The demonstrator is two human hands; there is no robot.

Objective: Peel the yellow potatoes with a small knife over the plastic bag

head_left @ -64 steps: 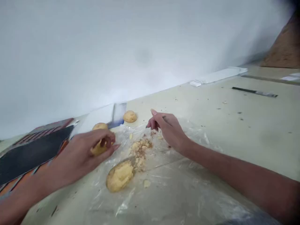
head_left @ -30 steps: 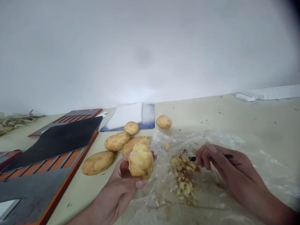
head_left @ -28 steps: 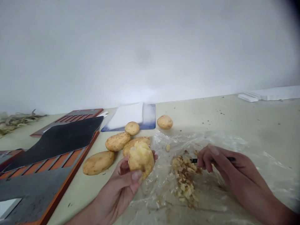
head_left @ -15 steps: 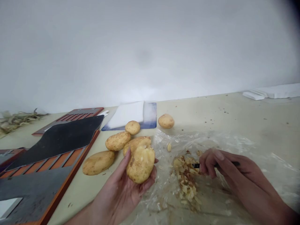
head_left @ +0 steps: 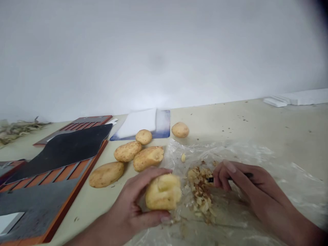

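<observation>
Your left hand (head_left: pixel 129 201) grips a partly peeled potato (head_left: pixel 163 193), fingers wrapped over it, just above the edge of a clear plastic sheet (head_left: pixel 271 164). Your right hand (head_left: pixel 237 181) is closed around what looks like a small black-handled knife (head_left: pixel 210 179), its tip beside the heap of potato peelings (head_left: pixel 200 194) on the plastic. Five unpeeled potatoes (head_left: pixel 127 151) lie beyond your left hand on the pale table (head_left: pixel 256 126)
</observation>
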